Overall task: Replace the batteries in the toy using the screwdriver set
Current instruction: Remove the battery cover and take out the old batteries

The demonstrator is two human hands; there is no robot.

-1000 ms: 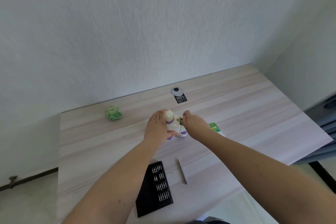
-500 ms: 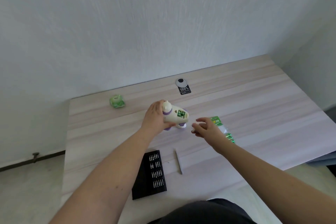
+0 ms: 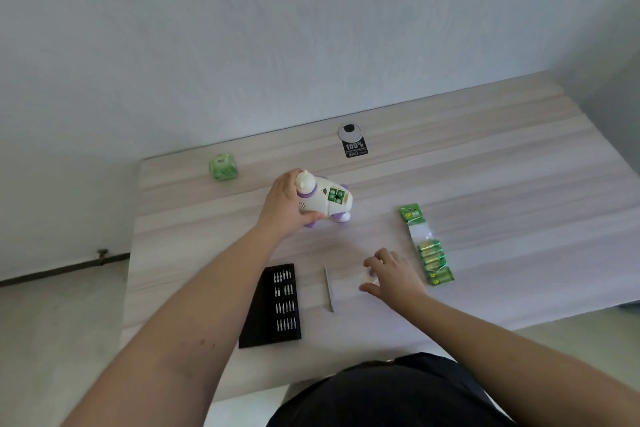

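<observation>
Near table [image 3: 485, 156] centre, gripped toy [image 3: 323, 199].

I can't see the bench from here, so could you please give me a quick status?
Left hand grips toy, battery bay open, cells inside. Right hand on small white piece beside screwdriver. Nothing in the way.

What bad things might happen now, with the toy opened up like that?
1. The toy lies tipped in the left hand with its battery slot open, so the green batteries inside might slip out.
2. The right hand is setting a small pale piece, probably the cover, on the table. It nearly matches the wood and could get lost.
3. The thin screwdriver lies loose nearby; a sweeping arm might roll it off.
</observation>
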